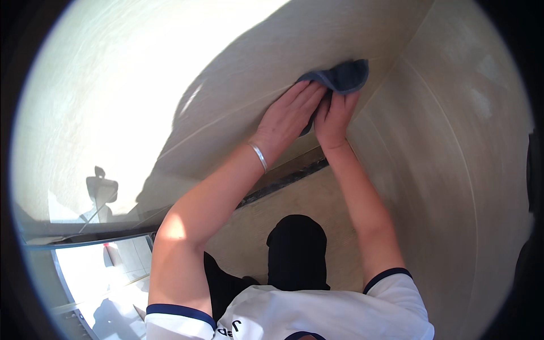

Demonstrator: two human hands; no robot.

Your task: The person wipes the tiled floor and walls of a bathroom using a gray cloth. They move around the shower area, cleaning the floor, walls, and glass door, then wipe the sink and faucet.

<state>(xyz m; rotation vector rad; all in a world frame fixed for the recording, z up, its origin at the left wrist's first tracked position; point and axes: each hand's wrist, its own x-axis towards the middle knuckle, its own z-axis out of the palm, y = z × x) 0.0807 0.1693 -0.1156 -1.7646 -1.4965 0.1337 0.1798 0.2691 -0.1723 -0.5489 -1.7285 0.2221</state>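
A dark blue-grey cloth (347, 76) is bunched against the tiled wall ahead of me, close to the corner. My left hand (285, 118) holds it against the wall with its fingers long and close together; a silver bracelet is on that wrist. Beside it, my right hand (334, 118) grips the cloth's lower right part, with its fingertips partly hidden by the folds. One edge of the cloth curls up above both hands, and a darker piece hangs between and below them.
Beige tiled walls (442, 170) meet at the corner just right of my hands. A dark strip (286, 178) runs along the wall's foot. Bright sunlight falls on the left part. My black-clad knee (297, 252) is below, and a bright opening (107, 272) lies at lower left.
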